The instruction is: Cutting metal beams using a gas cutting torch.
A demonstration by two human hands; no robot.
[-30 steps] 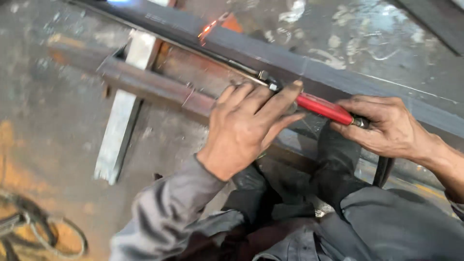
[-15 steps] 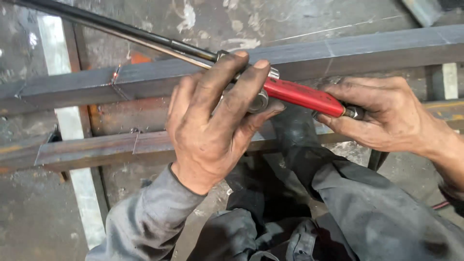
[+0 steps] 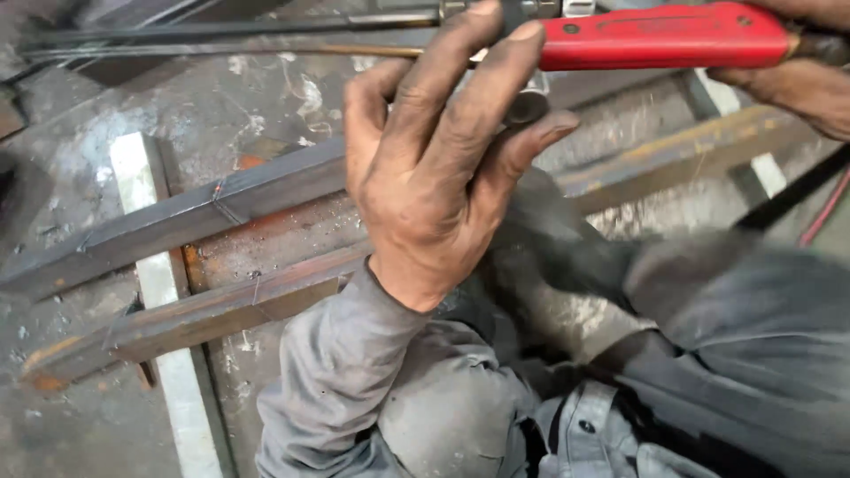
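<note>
A cutting torch with a red handle and long dark tubes runs across the top of the head view. My left hand is raised at the torch's middle, fingers wrapped on a round valve knob under the body. My right hand grips the rear end of the red handle at the top right; only part of it shows. Both sleeves are grey.
Two rusty steel bars lie slanted on the dirty concrete floor, crossing a white bar. Another rusty bar lies at the right. A dark hose and a red hose trail at the far right. My grey-trousered knees fill the bottom.
The torch has come up and closer to the camera, away from the steel bars. My left hand has shifted from resting over the torch to fingering the knob. The view has swung.
</note>
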